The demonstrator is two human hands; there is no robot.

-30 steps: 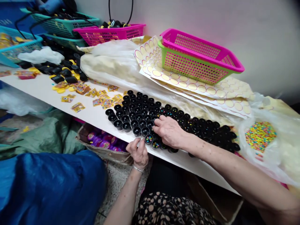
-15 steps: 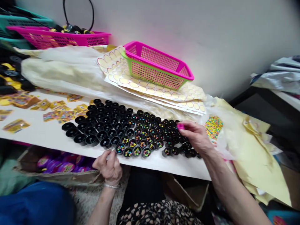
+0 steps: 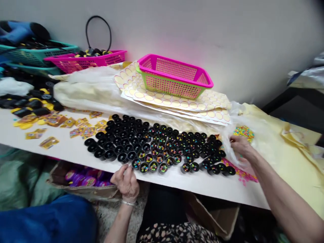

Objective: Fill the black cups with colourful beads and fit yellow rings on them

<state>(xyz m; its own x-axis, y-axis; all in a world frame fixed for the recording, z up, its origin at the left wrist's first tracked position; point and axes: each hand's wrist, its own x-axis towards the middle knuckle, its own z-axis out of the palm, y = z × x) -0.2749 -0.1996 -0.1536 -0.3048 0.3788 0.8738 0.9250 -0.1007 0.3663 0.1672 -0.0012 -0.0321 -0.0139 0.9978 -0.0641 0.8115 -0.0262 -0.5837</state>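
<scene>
The left hand is half curled at the table edge, beside black cups. The right hand bends at a plastic bag. Neither's grip is clear.

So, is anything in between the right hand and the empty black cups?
Yes. Black cups holding colourful bits stand between the right hand and the empty black cups. Some clear plastic is also right by that hand.
</scene>
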